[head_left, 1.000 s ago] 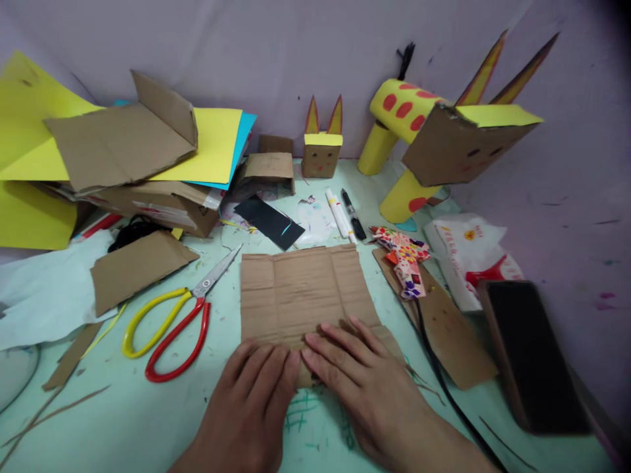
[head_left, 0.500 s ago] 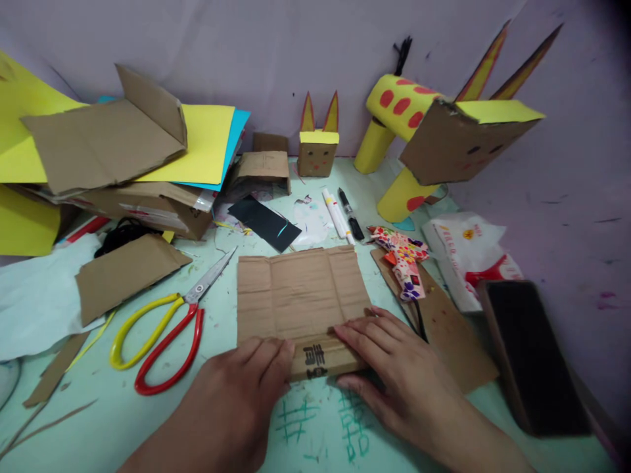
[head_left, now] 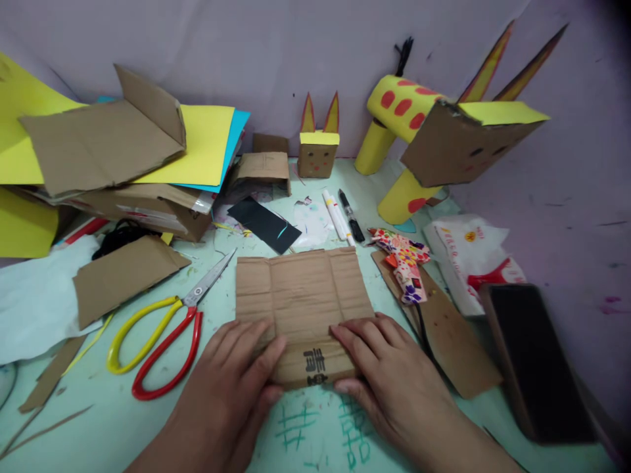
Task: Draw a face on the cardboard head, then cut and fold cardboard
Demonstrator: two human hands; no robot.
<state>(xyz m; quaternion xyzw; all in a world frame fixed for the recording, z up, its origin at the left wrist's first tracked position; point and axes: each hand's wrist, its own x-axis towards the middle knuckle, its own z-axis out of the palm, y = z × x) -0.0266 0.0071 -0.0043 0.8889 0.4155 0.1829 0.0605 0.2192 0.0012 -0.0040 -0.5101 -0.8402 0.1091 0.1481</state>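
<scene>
A creased piece of brown cardboard (head_left: 305, 289) lies on the pale green table, its near edge folded over with dark printed characters on the flap. My left hand (head_left: 236, 374) grips the flap's left end, fingers on top and thumb at the near edge. At the right end my right hand (head_left: 384, 368) holds the same flap, fingers on top and thumb at the front edge. Scissors (head_left: 190, 301) with one yellow and one red handle lie open, left of the cardboard. Just right of it is a flower-patterned glue gun (head_left: 405, 263) on a cardboard strip (head_left: 451, 335).
A dark phone (head_left: 537, 361) and a white packet (head_left: 456, 256) lie at the right. Behind stand a spotted yellow cardboard animal (head_left: 407, 108) and a small eared box (head_left: 317, 157). Markers (head_left: 338, 217) and a black card (head_left: 263, 223) lie mid-table; stacked cardboard (head_left: 103, 144) fills the left.
My left hand has shifted left along the flap, and its thumb shows more. The flap now lies flatter, with its printed side facing up. My right hand has barely moved.
</scene>
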